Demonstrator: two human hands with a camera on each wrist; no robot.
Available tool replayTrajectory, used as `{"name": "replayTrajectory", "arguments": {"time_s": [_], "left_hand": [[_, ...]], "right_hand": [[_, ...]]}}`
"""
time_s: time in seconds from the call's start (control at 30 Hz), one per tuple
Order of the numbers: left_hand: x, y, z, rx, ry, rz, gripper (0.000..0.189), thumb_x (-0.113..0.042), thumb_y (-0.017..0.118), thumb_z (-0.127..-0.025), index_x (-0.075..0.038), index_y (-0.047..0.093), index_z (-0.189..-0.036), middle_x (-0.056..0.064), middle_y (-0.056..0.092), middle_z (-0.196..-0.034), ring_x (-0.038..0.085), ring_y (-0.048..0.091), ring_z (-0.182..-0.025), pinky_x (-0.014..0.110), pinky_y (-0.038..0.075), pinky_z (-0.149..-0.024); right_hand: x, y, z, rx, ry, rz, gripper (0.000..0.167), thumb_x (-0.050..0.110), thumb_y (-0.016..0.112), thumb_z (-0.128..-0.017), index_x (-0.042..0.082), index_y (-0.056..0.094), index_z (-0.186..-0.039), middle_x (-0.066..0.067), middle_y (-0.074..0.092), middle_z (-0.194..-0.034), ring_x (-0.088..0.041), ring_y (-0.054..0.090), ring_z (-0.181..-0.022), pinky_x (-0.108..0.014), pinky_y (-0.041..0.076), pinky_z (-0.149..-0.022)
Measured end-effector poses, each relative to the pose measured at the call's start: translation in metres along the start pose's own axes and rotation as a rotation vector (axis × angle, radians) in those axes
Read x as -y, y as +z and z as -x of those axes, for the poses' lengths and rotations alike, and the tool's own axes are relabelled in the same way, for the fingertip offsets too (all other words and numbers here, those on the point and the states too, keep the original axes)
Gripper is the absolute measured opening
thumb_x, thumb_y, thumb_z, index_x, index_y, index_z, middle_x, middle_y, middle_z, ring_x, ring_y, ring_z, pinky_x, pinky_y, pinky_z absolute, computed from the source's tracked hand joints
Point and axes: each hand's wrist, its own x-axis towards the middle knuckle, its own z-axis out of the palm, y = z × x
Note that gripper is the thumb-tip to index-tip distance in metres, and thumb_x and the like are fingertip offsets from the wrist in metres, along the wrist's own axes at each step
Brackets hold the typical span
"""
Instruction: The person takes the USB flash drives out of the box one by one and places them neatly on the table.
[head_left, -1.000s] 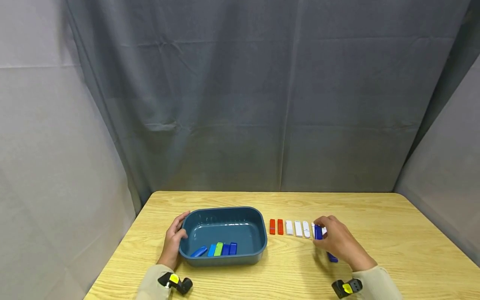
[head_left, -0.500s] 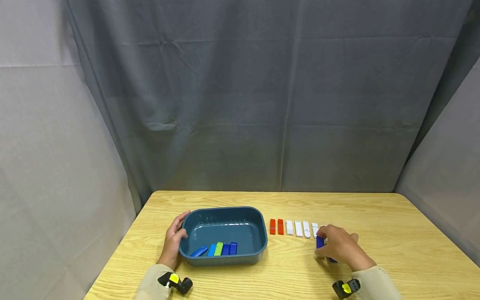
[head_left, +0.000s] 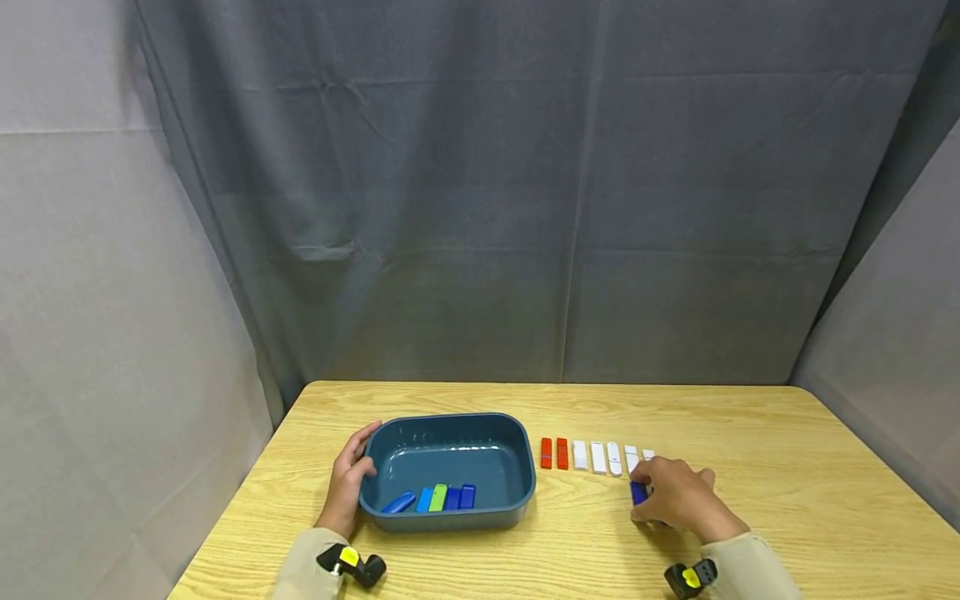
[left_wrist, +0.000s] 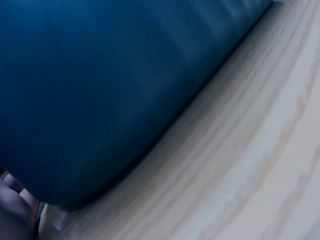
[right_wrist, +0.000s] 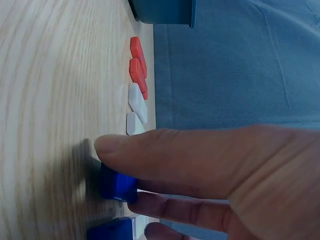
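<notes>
My right hand (head_left: 678, 496) pinches a dark blue USB stick (right_wrist: 117, 184) between thumb and fingers, low over the table just in front of the white row. Beside it in the right wrist view lies a second dark blue stick (right_wrist: 111, 231), partly cut off by the frame edge. The left hand (head_left: 348, 482) grips the left end of a teal rectangular basin (head_left: 450, 523), its thumb at the rim. Inside the basin, along the front wall, lie a blue oval stick (head_left: 399, 502), a light blue one (head_left: 424, 499), a green one (head_left: 438, 497) and two dark blue ones (head_left: 467, 497).
Two red sticks (head_left: 562, 453) and several white sticks (head_left: 597, 457) stand in a row right of the basin. The wooden table (head_left: 570, 550) ends at a grey curtain (head_left: 465, 208) behind, with pale fabric (head_left: 112, 333) at the sides.
My right hand has moved toward the table's front with the dark blue stick, away from the white row, uncovering white sticks there. The left hand and basin have stayed put.
</notes>
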Motion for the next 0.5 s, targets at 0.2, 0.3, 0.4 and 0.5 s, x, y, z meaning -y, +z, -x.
{"name": "replayTrajectory", "arguments": {"time_s": [0.2, 0.3, 0.4, 0.5], "left_hand": [[0.0002, 0.0006, 0.0006, -0.005, 0.006, -0.005, 0.067, 0.008, 0.044, -0.074, -0.011, 0.049, -0.138, 0.007, 0.048, -0.143, 0.022, 0.042, -0.131, 0.028, 0.032, -0.098], [0.0001, 0.0006, 0.0012, -0.003, 0.013, -0.017, 0.067, 0.008, 0.044, -0.075, -0.011, 0.049, -0.139, 0.008, 0.048, -0.143, 0.023, 0.042, -0.131, 0.025, 0.032, -0.096], [0.0005, 0.0002, 0.0010, -0.005, 0.012, -0.013, 0.067, 0.008, 0.044, -0.075, -0.012, 0.050, -0.138, 0.007, 0.049, -0.143, 0.022, 0.043, -0.131, 0.024, 0.033, -0.095], [0.0010, -0.0001, 0.0003, -0.001, 0.011, -0.008, 0.067, 0.008, 0.045, -0.075, -0.012, 0.050, -0.138, 0.007, 0.049, -0.142, 0.021, 0.043, -0.130, 0.023, 0.033, -0.095]], "right_hand": [[-0.0003, 0.0016, 0.0007, -0.008, -0.003, 0.009, 0.048, 0.021, 0.088, -0.060, 0.008, 0.072, -0.103, -0.008, 0.070, -0.101, -0.021, 0.059, -0.079, -0.050, 0.025, -0.071], [0.0001, 0.0020, 0.0008, -0.011, -0.001, 0.011, 0.048, 0.020, 0.088, -0.059, 0.008, 0.073, -0.103, -0.007, 0.070, -0.100, -0.020, 0.057, -0.078, -0.050, 0.025, -0.071], [0.0003, 0.0025, 0.0003, -0.011, 0.001, 0.015, 0.047, 0.020, 0.088, -0.060, 0.008, 0.073, -0.103, -0.006, 0.070, -0.099, -0.019, 0.056, -0.076, -0.049, 0.025, -0.070], [0.0002, 0.0029, -0.0004, -0.011, 0.002, 0.026, 0.048, 0.020, 0.088, -0.060, 0.008, 0.073, -0.103, -0.005, 0.069, -0.098, -0.019, 0.055, -0.075, -0.049, 0.025, -0.070]]}}
